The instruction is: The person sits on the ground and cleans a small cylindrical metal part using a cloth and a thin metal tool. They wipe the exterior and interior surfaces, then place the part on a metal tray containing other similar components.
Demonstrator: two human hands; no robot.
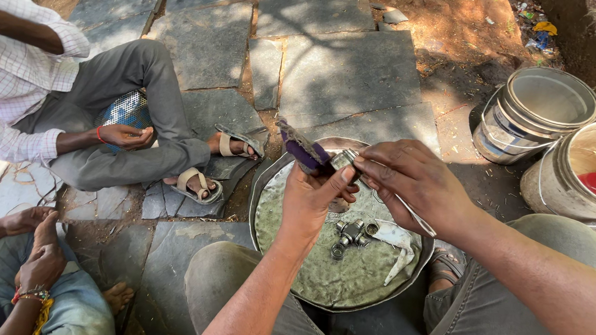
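Note:
My left hand (313, 199) holds a purple brush with a worn, dirty head (302, 149) and a small metal cap-like part (344, 159) above a round metal pan (270, 179). My right hand (414, 181) pinches that metal part from the right and also grips a thin metal rod (416, 216) that slants down to the right. In the pan lies murky greenish liquid with a metal cross-shaped joint (350, 233), small rings and a pale rag (398, 244).
Two other people sit on the stone slabs at left, one in a checked shirt with sandals (197, 182), another's hands (35, 241) at lower left. Two buckets (536, 113) stand at right; one holds a red cup (593, 182). My knees flank the pan.

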